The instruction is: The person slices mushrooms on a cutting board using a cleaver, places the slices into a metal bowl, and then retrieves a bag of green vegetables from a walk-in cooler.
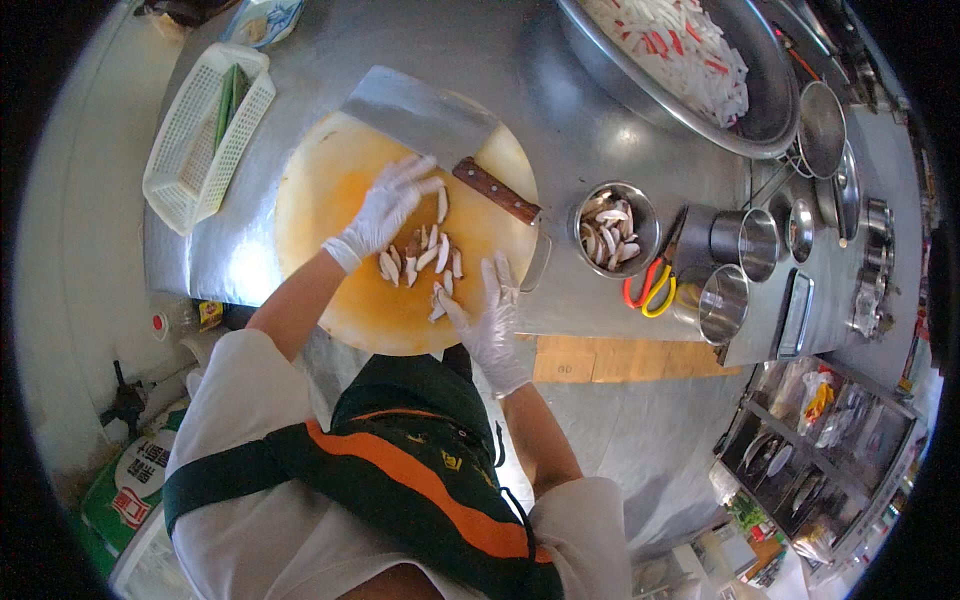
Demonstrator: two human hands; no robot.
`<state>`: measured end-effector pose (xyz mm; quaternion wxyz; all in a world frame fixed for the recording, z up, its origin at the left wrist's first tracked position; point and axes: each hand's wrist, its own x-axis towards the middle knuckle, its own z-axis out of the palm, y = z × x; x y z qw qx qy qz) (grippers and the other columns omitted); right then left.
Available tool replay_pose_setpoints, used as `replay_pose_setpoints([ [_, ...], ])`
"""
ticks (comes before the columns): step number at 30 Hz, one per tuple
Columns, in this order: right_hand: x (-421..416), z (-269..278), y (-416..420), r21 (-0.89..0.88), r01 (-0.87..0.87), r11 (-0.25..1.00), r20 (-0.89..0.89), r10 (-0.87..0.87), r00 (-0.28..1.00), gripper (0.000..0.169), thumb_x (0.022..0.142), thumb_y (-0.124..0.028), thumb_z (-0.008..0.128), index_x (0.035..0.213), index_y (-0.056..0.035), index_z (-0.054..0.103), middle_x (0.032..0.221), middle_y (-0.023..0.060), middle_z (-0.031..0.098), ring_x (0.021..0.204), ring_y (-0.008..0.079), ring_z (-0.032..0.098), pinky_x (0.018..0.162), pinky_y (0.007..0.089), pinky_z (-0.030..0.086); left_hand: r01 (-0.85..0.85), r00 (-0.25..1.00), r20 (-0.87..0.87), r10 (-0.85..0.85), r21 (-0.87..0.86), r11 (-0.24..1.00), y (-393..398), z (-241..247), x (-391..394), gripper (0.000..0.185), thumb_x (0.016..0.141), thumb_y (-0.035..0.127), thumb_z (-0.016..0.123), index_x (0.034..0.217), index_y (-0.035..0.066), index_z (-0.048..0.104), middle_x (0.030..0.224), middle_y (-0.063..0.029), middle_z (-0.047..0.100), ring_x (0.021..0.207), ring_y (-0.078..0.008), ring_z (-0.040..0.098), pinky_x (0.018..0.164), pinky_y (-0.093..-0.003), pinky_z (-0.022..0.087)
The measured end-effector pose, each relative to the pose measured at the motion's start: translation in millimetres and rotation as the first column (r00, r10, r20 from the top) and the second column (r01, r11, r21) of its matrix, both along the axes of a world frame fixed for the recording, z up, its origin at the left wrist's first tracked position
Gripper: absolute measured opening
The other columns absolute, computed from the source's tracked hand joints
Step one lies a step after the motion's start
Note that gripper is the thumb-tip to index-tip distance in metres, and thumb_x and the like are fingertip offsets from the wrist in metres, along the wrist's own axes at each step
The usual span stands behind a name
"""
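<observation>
Loose mushroom slices (427, 257) lie scattered on the round, stained cutting board (315, 195). My left hand (382, 210), in a clear disposable glove, is over the board to the left of them, its fingers by the uppermost slice. On the near right, my gloved right hand (491, 326) has its thumb apart from its fingers, the thumb tip close to the lowest slices; I cannot tell whether it touches them. Neither hand appears to hold anything. Across the board's far side rests a cleaver, its wide blade (416, 112) to the left and wooden handle (496, 192) to the right.
Right of the board stand a metal bowl (655, 238) of mushroom slices, red-and-yellow-handled scissors (654, 285) and metal containers (759, 244). A large basin (637, 86) of white and red strips is at the back. A white plastic basket (244, 146) with green stalks sits left.
</observation>
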<state>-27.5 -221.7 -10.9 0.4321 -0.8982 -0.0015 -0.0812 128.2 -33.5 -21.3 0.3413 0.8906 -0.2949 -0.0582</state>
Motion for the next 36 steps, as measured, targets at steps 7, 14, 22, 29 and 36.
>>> replay_pose_setpoints([
  [7, 30, -5, 33, 0.174, -0.113, 0.978, -0.009, 0.116, 0.993, 0.066, 0.077, -0.024, 0.058, 0.130, -0.0007, 0.026, 0.133, 0.0229, 0.027, 0.122, 0.0391, 0.027, 0.100, 0.0463, 0.022, 0.215, 0.977, 0.010, -0.215, -0.055, 0.975, 26, 18, -67, 0.065, 0.077, 0.047, 0.054, 0.129, 0.012, 0.036, 0.133, -0.0148, 0.034, 0.126, -0.0333, 0.026, 0.103, -0.0480, 0.018],
  [14, 44, 12, -15, -0.409, -0.600, 0.688, -0.218, 0.565, 0.796, 0.092, 0.064, -0.049, 0.066, 0.135, -0.0114, 0.021, 0.137, 0.0209, 0.018, 0.126, 0.0414, 0.017, 0.103, 0.0484, 0.018, 0.118, 0.989, 0.062, -0.134, 0.210, 0.971, 31, 25, -74, 0.087, 0.062, 0.041, 0.069, 0.132, 0.009, 0.027, 0.138, -0.0191, 0.021, 0.127, -0.0364, 0.022, 0.102, -0.0467, 0.021],
  [22, 74, -29, 33, -0.339, -0.228, 0.913, 0.018, 0.249, 0.968, 0.063, 0.074, -0.026, 0.059, 0.129, -0.0096, 0.032, 0.131, 0.0198, 0.032, 0.120, 0.0352, 0.033, 0.098, 0.0436, 0.029, -0.275, 0.959, -0.013, 0.284, -0.295, 0.915, -24, -2, -74, 0.041, 0.084, 0.019, 0.049, 0.120, -0.001, 0.043, 0.123, -0.0194, 0.044, 0.117, -0.0337, 0.039, 0.099, -0.0380, 0.030],
  [29, 82, -22, 69, 0.793, 0.205, 0.574, -0.109, -0.199, 0.974, 0.045, 0.067, 0.006, 0.040, 0.110, -0.0047, 0.046, 0.114, 0.0113, 0.048, 0.105, 0.0236, 0.047, 0.089, 0.0309, 0.039, -0.736, 0.673, -0.709, 0.210, -0.616, 0.281, -77, 15, -66, 0.026, 0.089, 0.012, 0.038, 0.108, 0.000, 0.052, 0.116, -0.0106, 0.050, 0.108, -0.0184, 0.046, 0.093, -0.0292, 0.036],
  [36, 81, 63, -22, 0.900, 0.324, 0.290, -0.207, -0.370, 0.906, 0.033, 0.071, -0.006, 0.043, 0.104, -0.0033, 0.045, 0.105, 0.0081, 0.049, 0.095, 0.0163, 0.050, 0.080, 0.0264, 0.043, -0.348, 0.933, -0.339, 0.122, -0.761, 0.547, -166, 73, -46, 0.020, 0.086, 0.006, 0.041, 0.100, 0.001, 0.054, 0.108, -0.0109, 0.052, 0.106, -0.0199, 0.047, 0.092, -0.0287, 0.035],
])
